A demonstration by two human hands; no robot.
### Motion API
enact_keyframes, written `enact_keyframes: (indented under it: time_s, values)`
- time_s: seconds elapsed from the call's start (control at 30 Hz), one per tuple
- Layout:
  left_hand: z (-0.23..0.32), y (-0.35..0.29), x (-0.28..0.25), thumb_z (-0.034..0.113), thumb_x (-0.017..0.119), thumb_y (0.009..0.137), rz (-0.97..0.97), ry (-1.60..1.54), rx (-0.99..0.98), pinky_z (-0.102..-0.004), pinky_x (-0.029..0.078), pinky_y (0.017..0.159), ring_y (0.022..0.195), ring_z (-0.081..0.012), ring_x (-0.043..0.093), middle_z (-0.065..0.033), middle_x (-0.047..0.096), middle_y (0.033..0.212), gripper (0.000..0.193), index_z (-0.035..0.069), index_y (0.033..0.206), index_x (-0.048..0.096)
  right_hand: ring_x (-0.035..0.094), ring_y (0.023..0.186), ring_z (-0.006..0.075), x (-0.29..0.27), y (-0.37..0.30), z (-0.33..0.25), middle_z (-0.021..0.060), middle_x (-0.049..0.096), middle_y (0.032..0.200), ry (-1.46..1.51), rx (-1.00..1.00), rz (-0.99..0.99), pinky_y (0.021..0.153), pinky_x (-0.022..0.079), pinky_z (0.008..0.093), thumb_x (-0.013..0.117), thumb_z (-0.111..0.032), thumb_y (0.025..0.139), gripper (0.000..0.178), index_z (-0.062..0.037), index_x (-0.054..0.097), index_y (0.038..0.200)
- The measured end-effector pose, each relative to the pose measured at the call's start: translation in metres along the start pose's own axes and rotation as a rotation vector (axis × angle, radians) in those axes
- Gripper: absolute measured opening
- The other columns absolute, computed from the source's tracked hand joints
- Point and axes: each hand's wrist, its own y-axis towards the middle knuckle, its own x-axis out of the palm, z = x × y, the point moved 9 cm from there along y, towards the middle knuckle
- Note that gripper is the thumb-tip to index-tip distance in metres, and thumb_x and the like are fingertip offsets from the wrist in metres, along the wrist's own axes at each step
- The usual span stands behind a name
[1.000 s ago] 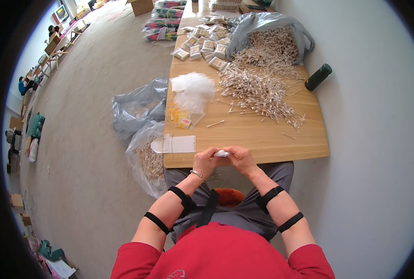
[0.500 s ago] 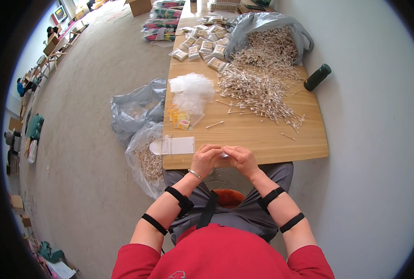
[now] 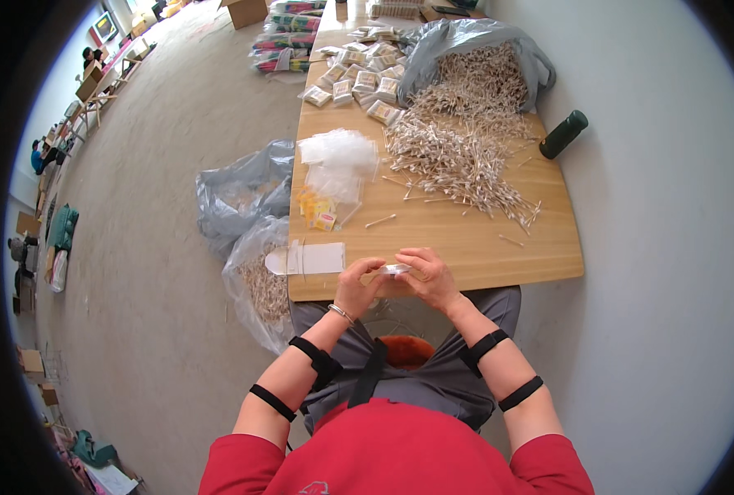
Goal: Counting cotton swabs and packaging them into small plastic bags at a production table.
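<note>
My left hand [image 3: 359, 283] and my right hand [image 3: 430, 279] meet at the table's near edge, both closed on a small shiny plastic packet [image 3: 395, 269]. Its contents are too small to make out. Left of my left hand lies a white card [image 3: 324, 258] with a rounded end and a clear strip across it. Beyond that are small yellow printed cards [image 3: 324, 219] and a stack of clear plastic bags [image 3: 338, 151]. One loose cotton swab [image 3: 381, 221] rests between these and a large heap of cotton swabs [image 3: 466, 161].
A grey plastic bag [image 3: 540, 70] spills swabs at the far right. Filled packets [image 3: 365, 81] are piled at the far left of the table [image 3: 441, 243]. A dark green bottle [image 3: 563, 134] stands by the wall. Plastic bags [image 3: 243, 194] sit on the floor at left.
My fingers have parted a little, so more of the packet shows between them. My right hand's fingers have lifted and spread along its edge. The things on the table look unchanged.
</note>
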Motion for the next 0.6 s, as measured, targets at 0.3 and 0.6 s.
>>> enact_keyframes:
  time_s: [0.3,0.6]
  values:
    - [0.003,0.007,0.005,0.003,0.068,0.079,-0.074,-0.099,-0.044,-0.0256,0.052,0.072,0.08,-0.0145,0.065,-0.0101,0.068,0.094,0.006,0.001,0.085,0.067,0.053,0.081,0.0259,0.006,0.009,-0.004,0.0056,0.058,0.082,-0.019,-0.01,-0.015,0.077,0.045,0.0345,0.067,-0.013,0.074,0.003,-0.01,0.066,0.075]
    - [-0.018,0.001,0.016,0.006,0.065,0.085,-0.177,-0.245,-0.23,-0.0239,0.051,0.074,0.083,-0.0097,0.063,-0.0085,0.068,0.093,0.007,0.001,0.089,0.066,0.053,0.079,0.0247,0.01,0.012,-0.005,0.0065,0.057,0.072,-0.039,0.032,-0.119,0.072,0.045,0.0338,0.069,-0.016,0.075,0.006,-0.0107,0.068,0.075]
